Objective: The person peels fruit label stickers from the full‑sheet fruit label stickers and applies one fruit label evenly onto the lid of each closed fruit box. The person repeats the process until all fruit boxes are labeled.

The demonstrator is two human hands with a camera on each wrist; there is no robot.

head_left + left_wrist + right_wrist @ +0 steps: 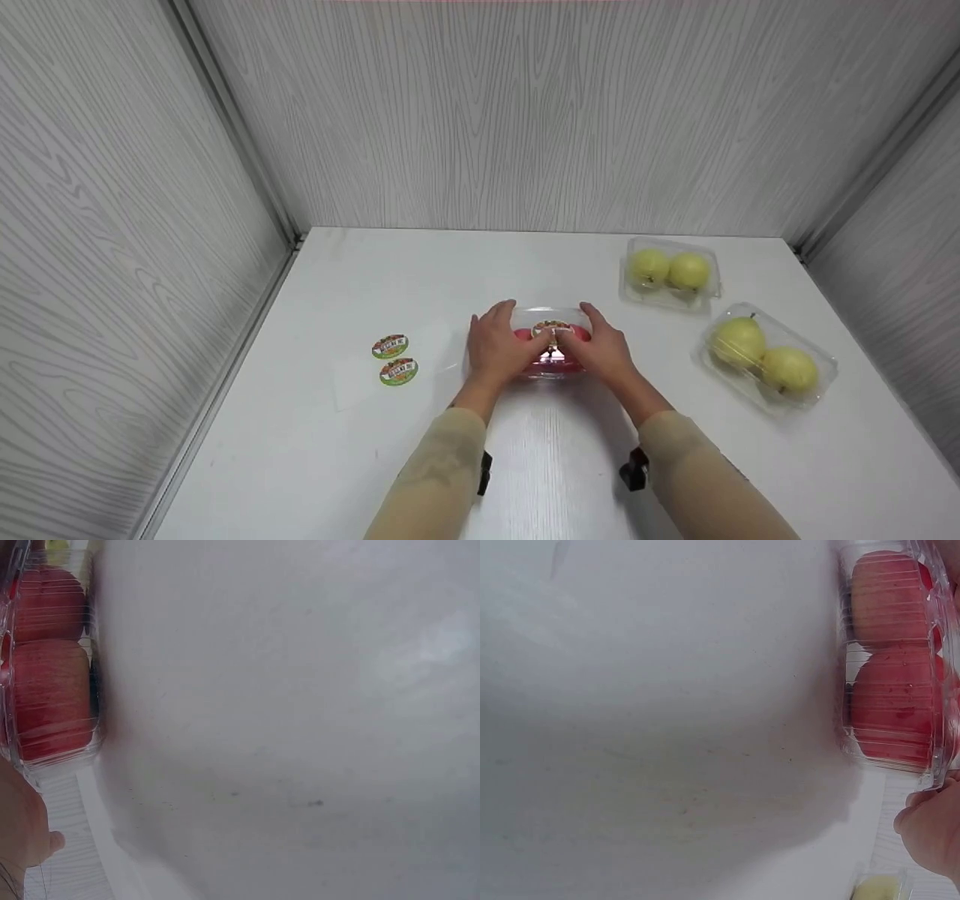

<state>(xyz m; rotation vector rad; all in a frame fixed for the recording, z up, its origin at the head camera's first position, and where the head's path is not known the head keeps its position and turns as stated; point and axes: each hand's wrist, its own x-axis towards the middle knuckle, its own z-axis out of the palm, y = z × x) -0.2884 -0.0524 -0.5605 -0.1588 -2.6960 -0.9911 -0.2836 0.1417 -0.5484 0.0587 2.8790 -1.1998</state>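
Observation:
A clear plastic clamshell box [551,371] with red apples [52,697] inside lies on the white table in the middle of the head view. An oval colourful sticker [551,328] is on its lid. My left hand [499,346] holds the box's left side, and my right hand [604,352] holds its right side. Both thumbs rest on the lid at the sticker and partly cover it. From the right wrist, two red apples [896,701] show through the box's ribbed side wall. The wrist views show only part of each hand.
Two more oval stickers [398,371] lie on a pale backing sheet [356,386] to the left. On the right are two clear boxes of yellow-green pears, one farther back [670,300] and one nearer [814,382]. Grey wood-grain panels [480,112] enclose the table's back and sides.

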